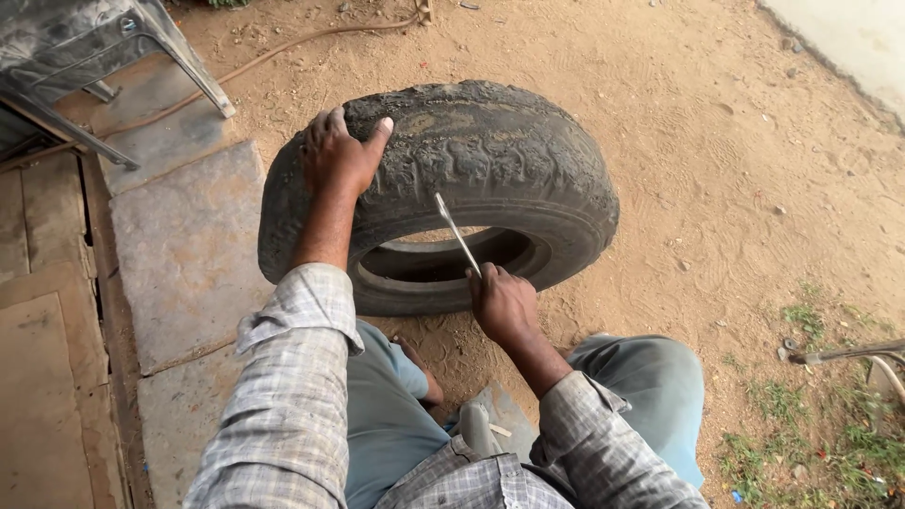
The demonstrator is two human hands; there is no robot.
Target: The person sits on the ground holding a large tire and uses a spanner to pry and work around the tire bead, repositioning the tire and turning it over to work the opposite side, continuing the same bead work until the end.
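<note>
A worn black tyre (490, 160) stands tilted on the sandy ground in front of me, its tread dusty and cracked. My left hand (337, 153) rests flat on top of the tread at the tyre's left side, fingers spread. My right hand (502, 302) is closed around a thin metal tool (456, 232), whose tip points up against the tyre's sidewall near the inner opening. My knees in blue trousers frame the lower view.
Grey stone slabs (189, 245) lie to the left of the tyre. A metal chair leg (184, 57) and a hose (273, 52) are at the upper left. Sandy ground stretches right, with grass patches and a metal bar (848, 353) at the lower right.
</note>
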